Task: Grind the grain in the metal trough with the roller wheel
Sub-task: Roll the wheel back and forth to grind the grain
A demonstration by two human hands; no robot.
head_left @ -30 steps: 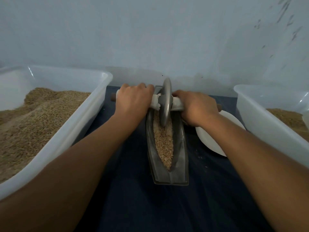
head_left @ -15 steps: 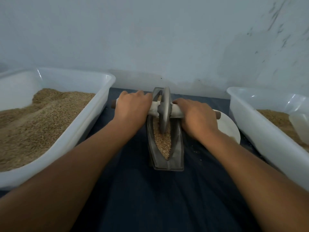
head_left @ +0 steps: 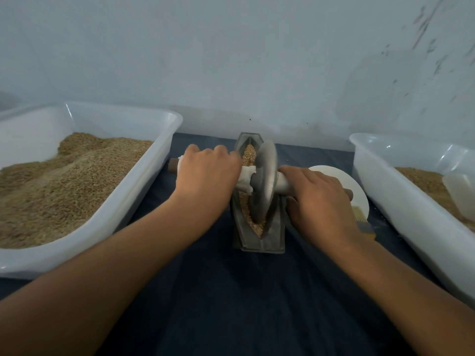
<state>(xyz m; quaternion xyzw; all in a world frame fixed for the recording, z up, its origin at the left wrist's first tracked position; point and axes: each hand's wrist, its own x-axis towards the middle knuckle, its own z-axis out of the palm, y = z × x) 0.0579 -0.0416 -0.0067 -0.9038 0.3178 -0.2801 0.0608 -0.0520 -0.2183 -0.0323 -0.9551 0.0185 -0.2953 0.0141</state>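
A narrow boat-shaped metal trough lies lengthwise on the dark cloth, holding tan grain. The grey roller wheel stands on edge in the trough's middle to near part, slightly tilted. Its axle handle, wrapped in white cloth, runs left to right. My left hand is closed over the left side of the handle. On the right side my right hand grips the handle, nearer to me than the left. Grain shows beyond the wheel and beneath it.
A large white tub heaped with grain sits at the left. Another white tub with grain and a small scoop stands at the right. A white plate and a brush lie behind my right hand. A pale wall is close behind.
The wheel has rolled from the trough's far end toward me, into the middle and near part, uncovering grain at the far end. Both hands came back with it.
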